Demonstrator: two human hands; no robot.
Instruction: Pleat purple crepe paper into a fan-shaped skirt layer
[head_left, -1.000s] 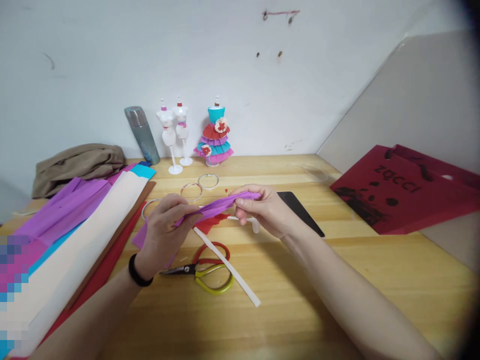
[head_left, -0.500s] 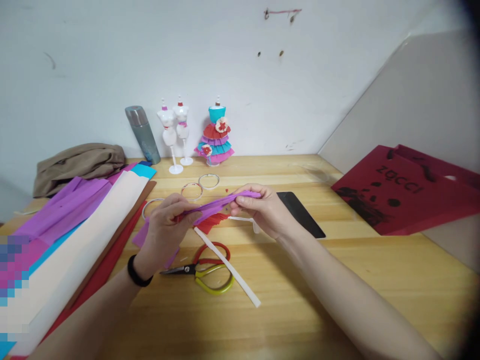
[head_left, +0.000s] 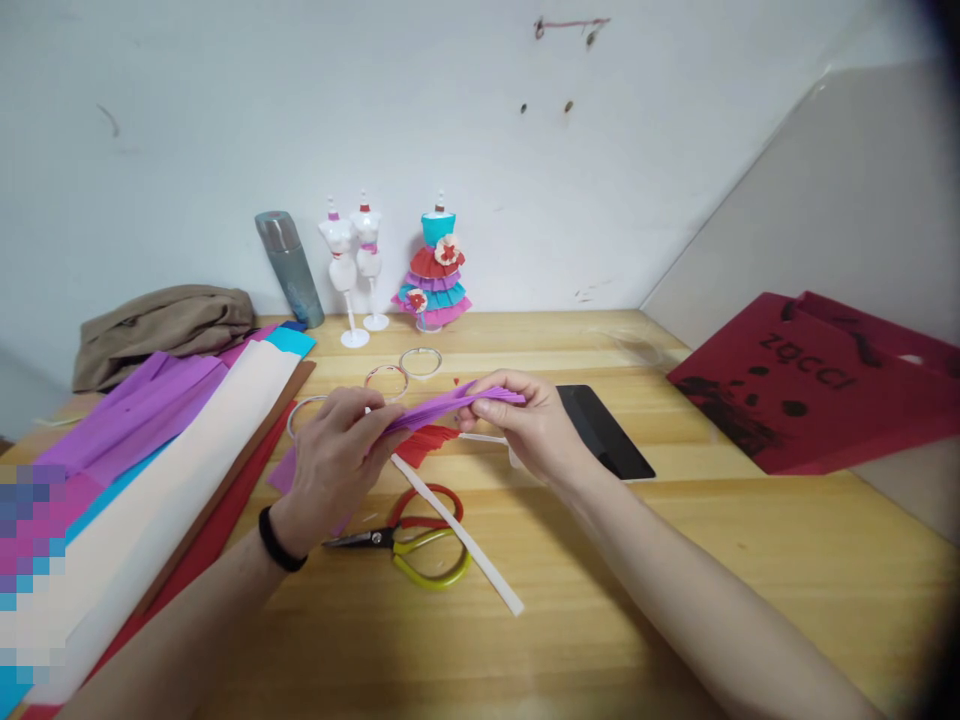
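Observation:
A folded strip of purple crepe paper (head_left: 435,405) is stretched between my two hands above the table. My left hand (head_left: 334,450), with a black band at the wrist, pinches its left end. The right end is gripped between thumb and fingers of my right hand (head_left: 525,420). Below the strip lies a pleated red paper piece (head_left: 426,445). Scissors (head_left: 394,540) with one red and one yellow handle loop rest on the wood, blades pointing left. Across the handles runs a narrow white strip (head_left: 480,560). More purple paper (head_left: 282,472) lies partly hidden behind my left hand.
Coloured paper sheets (head_left: 172,460) and a brown cloth (head_left: 161,325) lie on the left. A flask (head_left: 292,270), two bare mannequins (head_left: 343,270) and a dressed mannequin (head_left: 437,270) stand by the wall. A black phone-like slab (head_left: 604,430) and a red bag (head_left: 810,390) are right; wire rings (head_left: 420,362) lie behind.
The purple strip has turned slightly between my hands and now shows its stacked folds more broadly. Both hands keep hold of it; the whole view has shifted a little.

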